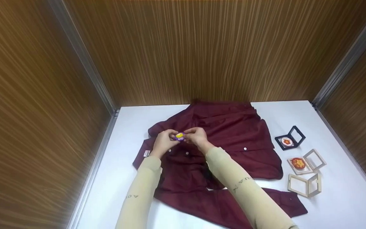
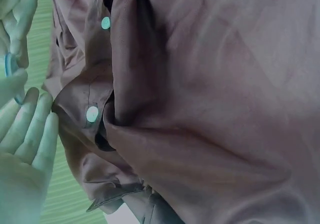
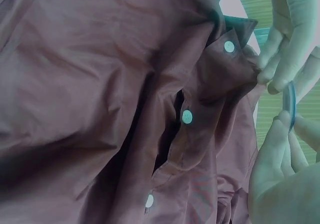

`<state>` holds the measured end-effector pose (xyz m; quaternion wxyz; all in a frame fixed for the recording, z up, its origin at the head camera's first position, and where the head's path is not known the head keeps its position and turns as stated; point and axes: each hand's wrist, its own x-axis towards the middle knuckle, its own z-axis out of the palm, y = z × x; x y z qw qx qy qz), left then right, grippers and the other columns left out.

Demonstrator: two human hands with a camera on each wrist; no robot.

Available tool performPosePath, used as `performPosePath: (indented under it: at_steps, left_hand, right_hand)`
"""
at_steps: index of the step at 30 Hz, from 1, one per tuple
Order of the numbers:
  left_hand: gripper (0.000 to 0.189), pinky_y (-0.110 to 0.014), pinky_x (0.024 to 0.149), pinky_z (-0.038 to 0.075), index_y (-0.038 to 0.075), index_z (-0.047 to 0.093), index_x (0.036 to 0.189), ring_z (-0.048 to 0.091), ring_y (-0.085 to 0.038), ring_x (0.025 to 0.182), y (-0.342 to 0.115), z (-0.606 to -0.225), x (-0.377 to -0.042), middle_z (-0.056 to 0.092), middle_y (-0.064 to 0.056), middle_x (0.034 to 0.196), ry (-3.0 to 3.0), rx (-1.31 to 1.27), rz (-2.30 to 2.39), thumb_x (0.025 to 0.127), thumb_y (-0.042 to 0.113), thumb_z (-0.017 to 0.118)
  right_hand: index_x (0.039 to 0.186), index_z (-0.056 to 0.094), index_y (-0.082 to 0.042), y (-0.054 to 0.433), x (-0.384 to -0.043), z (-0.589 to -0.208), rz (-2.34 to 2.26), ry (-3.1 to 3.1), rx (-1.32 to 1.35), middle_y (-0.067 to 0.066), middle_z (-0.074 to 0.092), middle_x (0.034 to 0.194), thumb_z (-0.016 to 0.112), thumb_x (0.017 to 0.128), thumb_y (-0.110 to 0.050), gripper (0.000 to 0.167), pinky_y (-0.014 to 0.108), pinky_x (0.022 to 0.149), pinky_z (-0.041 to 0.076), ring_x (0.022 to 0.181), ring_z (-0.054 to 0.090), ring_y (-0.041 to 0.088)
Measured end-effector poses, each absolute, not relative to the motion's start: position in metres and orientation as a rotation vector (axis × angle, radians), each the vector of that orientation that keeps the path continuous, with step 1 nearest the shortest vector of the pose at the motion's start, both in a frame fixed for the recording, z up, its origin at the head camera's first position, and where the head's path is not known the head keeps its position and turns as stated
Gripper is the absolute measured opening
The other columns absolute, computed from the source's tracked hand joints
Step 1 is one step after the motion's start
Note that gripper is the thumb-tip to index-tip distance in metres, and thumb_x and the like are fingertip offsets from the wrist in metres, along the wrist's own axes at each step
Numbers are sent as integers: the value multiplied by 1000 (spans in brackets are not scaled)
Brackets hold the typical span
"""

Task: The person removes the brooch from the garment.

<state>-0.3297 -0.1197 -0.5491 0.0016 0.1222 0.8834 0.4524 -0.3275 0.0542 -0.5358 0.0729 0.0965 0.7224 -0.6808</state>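
Both hands hold a small round badge (image 1: 179, 136), purple-rimmed with a yellow design, over the collar side of a maroon button-up shirt (image 1: 230, 132). My left hand (image 1: 163, 142) pinches its left edge between thumb and fingers. At the opposite edge, the right hand (image 1: 198, 137) grips it with the fingertips. The badge (image 3: 290, 105) appears edge-on in the right wrist view, a thin disc between the two hands. White buttons (image 2: 92, 114) run along the shirt's placket. The badge's back is hidden.
The shirt lies spread over a white table (image 1: 106, 178), a sleeve (image 1: 199, 203) along the front. At right stand a black open frame (image 1: 297, 135) with a flower badge, a wooden one (image 1: 314, 160) with an orange badge, and another open wooden frame (image 1: 314, 185). Wood-grain panels (image 1: 202, 51) enclose the table.
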Motion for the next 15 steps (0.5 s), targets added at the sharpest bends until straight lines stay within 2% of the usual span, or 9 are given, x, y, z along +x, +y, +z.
performPosePath:
  at_steps: [6,12,15]
  left_hand:
    - [41,-39,90,61,-2,73,120,75,-30,98,-118,-546,-329,79,-18,103,2721,380,1416,83,4,88]
    - [41,-27,81,57,-6,72,120,73,-31,95,-115,-545,-327,76,-22,100,2644,406,1508,82,-1,86]
    - [41,-27,82,57,-6,72,120,73,-31,95,-113,-545,-327,76,-21,100,2647,408,1507,82,-2,86]
  right_hand:
    - [114,72,14,61,-325,-536,-1998,2211,255,4,70,80,69,93,11,22,22,62,59,62,65,8]
    - [113,71,14,66,-320,-537,-1964,2275,216,16,78,87,71,91,13,22,30,69,64,63,66,9]
    - [112,71,14,68,-317,-536,-1949,2295,201,19,78,89,72,90,12,22,30,70,64,66,68,11]
